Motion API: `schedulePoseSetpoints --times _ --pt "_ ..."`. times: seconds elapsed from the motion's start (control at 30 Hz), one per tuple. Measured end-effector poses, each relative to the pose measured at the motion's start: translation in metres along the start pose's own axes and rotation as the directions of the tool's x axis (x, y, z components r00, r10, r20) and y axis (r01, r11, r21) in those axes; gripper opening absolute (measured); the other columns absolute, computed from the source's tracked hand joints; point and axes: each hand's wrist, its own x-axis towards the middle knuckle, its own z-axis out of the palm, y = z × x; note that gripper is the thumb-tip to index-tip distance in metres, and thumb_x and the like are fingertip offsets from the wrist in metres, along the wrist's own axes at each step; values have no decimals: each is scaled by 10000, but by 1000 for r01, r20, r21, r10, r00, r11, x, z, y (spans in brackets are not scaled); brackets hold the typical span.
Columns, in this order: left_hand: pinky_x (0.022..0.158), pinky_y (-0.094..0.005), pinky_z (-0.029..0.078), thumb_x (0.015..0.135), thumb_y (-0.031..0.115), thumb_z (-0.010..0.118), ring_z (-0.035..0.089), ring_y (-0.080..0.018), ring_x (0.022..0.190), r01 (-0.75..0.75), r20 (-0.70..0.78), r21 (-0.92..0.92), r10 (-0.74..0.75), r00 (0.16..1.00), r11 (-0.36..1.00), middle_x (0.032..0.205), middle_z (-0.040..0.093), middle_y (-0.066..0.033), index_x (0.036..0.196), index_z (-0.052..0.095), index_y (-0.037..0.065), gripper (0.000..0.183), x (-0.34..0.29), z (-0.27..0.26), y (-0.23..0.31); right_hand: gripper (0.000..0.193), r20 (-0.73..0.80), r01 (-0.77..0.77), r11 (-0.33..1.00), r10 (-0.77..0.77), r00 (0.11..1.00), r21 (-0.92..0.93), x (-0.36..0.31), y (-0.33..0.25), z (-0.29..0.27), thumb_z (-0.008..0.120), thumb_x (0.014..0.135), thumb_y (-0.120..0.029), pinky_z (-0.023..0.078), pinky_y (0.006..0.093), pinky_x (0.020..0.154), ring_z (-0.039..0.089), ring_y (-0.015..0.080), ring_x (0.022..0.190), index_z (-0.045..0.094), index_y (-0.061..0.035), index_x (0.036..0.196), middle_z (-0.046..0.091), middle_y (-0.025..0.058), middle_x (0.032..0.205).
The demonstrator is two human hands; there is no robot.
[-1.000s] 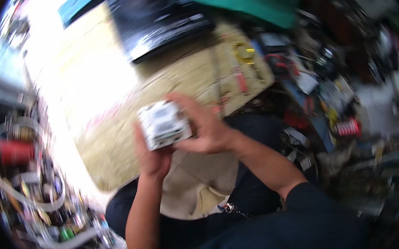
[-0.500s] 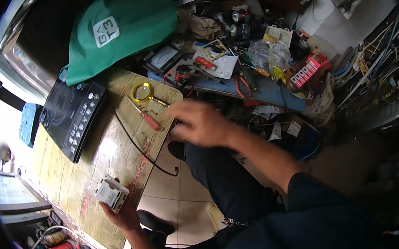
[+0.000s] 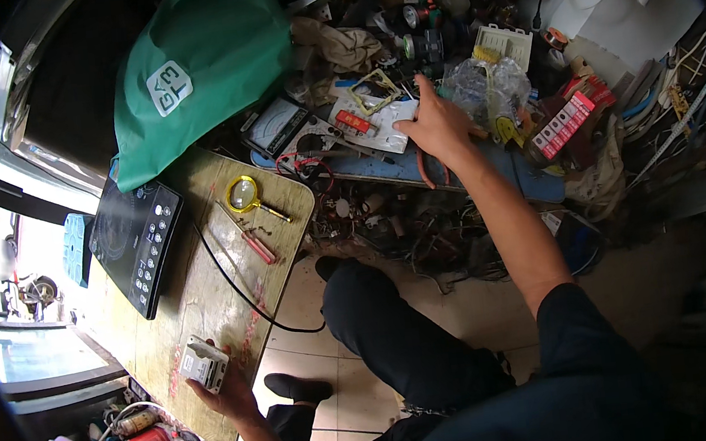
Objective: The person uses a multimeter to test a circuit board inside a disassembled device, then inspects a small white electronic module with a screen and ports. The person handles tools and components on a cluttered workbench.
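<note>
A small white box-shaped electronic device (image 3: pixel 203 365), with slots along its side, is held in my left hand (image 3: pixel 232 395) above the near part of the wooden table. My right hand (image 3: pixel 439 125) is stretched out over the cluttered bench at the back, thumb and forefinger apart, and I see nothing between them. Under and beside its thumb lies a white sheet (image 3: pixel 391 135) with a red packet (image 3: pixel 354 122) on it. A yellow frame-shaped piece (image 3: pixel 373 76) lies just beyond. Red-handled pliers (image 3: pixel 422 168) stick out below the wrist. Some of the right fingers are hidden behind the hand.
On the wooden table (image 3: pixel 206 300) are a black induction cooker (image 3: pixel 142 243), a yellow magnifying glass (image 3: pixel 254 195), a red-handled screwdriver (image 3: pixel 258 246) and a black cable (image 3: pixel 240 293). A green bag (image 3: pixel 208 72) covers the far end. An analog meter (image 3: pixel 277 125) sits on the bench.
My right hand has moved away from above the table's corner, forward and right to the bench, and its fingers show more plainly. The left hand still holds the white device. The view has shifted slightly.
</note>
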Motion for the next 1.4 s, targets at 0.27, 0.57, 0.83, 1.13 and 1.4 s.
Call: schedulePoseSetpoints --times 0.27,0.57,0.83,1.13,1.4 --pt "1084 -483 509 1048 531 522 583 -393 1275 -26 -105 -10 25 994 1000 1507 501 -235 1586 361 86 716 1 -15 -4 791 -133 17 937 31 991 349 19 16 8 759 785 -132 556 451 815 708 327 888 434 -60 1503 711 103 910" --pt "1024 -454 549 1033 547 543 608 -391 1227 -52 -194 22 56 979 998 1470 532 -229 1568 387 80 727 0 -17 -3 776 9 15 996 -16 1000 91 21 9 -6 796 817 -226 557 483 850 715 383 995 446 -49 1487 735 160 1016" --pt "997 -442 565 1033 547 543 617 -412 1201 -33 -199 2 33 979 999 1474 523 -232 1575 377 83 733 1 -8 -5 588 -276 220 866 -100 956 449 43 16 11 747 809 -78 557 417 773 723 302 869 576 -50 1370 734 154 963" --pt "996 -453 552 1027 562 541 622 -404 1199 -6 -106 -5 6 994 1000 1470 536 -218 1576 377 80 749 -2 -7 -3 522 -480 319 872 -115 870 371 106 50 -66 788 832 -94 570 379 781 741 249 844 630 -21 1324 773 133 964" --pt "1125 -496 454 1041 565 514 518 -336 1373 -33 -60 -42 31 998 999 1503 533 -184 1547 413 36 739 1 -30 -6 488 -644 138 990 -98 758 12 106 93 -119 769 851 -112 565 445 877 723 337 995 642 -68 1320 758 115 1090"
